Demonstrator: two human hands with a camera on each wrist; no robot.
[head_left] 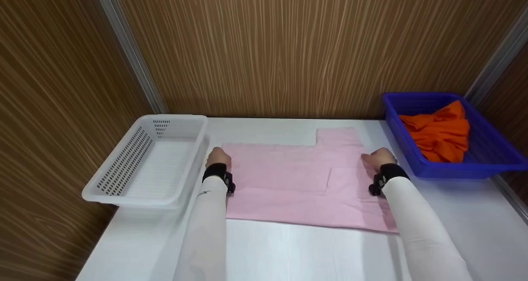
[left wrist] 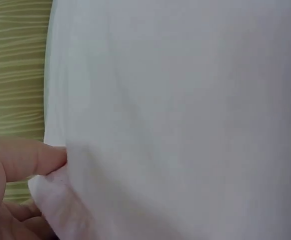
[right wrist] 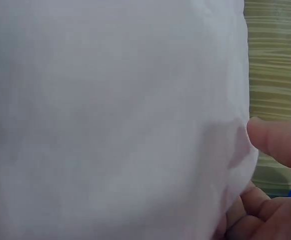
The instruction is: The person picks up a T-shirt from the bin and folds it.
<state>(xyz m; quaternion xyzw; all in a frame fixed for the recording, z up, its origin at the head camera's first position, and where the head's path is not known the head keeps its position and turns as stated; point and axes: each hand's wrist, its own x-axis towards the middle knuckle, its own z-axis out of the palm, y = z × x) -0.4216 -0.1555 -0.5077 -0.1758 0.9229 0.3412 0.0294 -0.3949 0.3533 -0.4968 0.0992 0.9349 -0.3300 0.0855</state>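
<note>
Left hand (head_left: 218,156) and right hand (head_left: 379,158), each pinching one pink cloth (head_left: 280,165)

Nearest: white sleeves (head_left: 208,227), two, extending over a white table (head_left: 297,248); black wrist straps (head_left: 216,170), one per arm. Next: the pink cloth (paler in both wrist views), spread over the table between the hands, left edge in the left hand's pinch, right edge in the right hand's; a narrow section juts from its far edge, towards the right. Beyond, left: white basket (head_left: 128,200), one, perforated walls, near the left hand. Beyond, right: blue basket (head_left: 453,171), one, near the right hand, holding a crumpled orange cloth (head_left: 443,134). Farthest: wood-grain panels (head_left: 280,50), upright behind and beside the table
</note>
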